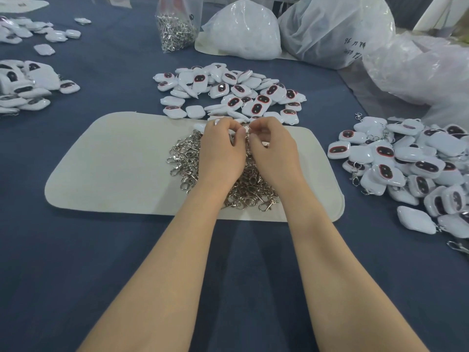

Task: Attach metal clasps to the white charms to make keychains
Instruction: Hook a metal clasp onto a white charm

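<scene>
Metal clasps [187, 158] lie heaped on a pale mat [114, 161] at the centre of the frame, where the left hand [223, 148] and right hand [272, 151] meet above the heap, each grip closed on 1 small clasp [247, 133] pinched between their fingertips, with loose white charms [233, 95] just beyond on the blue desk [101, 250].

The curled fingers of the left hand [223, 148] and right hand [272, 151] hide nearly all of the clasp [247, 133] pinched between them. Wrists cover part of the clasp heap [185, 158]. The right charm pile [406, 158] runs off the edge; the writing [352, 48] on a bag [330, 24] is unreadable
</scene>
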`<state>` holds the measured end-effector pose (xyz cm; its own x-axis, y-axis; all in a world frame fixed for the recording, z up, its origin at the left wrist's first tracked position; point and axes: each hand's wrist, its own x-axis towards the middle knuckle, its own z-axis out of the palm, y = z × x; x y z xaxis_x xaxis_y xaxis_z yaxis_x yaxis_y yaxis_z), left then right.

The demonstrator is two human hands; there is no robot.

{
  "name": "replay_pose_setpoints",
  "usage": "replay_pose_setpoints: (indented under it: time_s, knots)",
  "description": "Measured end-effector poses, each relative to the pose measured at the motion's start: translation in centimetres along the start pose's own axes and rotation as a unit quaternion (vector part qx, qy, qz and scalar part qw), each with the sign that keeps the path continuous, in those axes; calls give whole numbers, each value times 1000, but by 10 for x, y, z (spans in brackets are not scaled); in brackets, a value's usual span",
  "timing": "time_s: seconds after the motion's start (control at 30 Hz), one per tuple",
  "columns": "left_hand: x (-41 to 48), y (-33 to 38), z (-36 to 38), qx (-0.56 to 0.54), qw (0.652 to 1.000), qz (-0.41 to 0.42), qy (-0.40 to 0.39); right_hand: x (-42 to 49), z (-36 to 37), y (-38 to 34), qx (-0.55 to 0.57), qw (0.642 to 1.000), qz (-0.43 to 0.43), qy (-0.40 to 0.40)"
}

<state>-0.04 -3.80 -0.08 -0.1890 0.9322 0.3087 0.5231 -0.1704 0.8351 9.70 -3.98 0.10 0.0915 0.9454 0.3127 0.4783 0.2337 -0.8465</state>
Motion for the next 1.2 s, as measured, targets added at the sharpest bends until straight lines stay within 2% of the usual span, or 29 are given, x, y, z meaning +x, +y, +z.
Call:
replay_pose_setpoints:
  time_s: [0.43,0.63,0.87,1.03,1.2]
  knots:
    - [-8,7,-3,124,989,75,-30,0,1,2,-53,996,-64,33]
    - [-4,3,-1,70,996,54,-24,-1,-1,-2,28,998,-36,49]
    - [0,2,-1,18,999,1,-29,-1,-1,-5,59,996,-36,48]
    - [1,2,-2,-15,999,-23,-32,-1,-2,-3,44,998,-31,34]
    - [1,2,-2,0,1000,-12,-21,-1,-1,-2,26,999,-28,34]
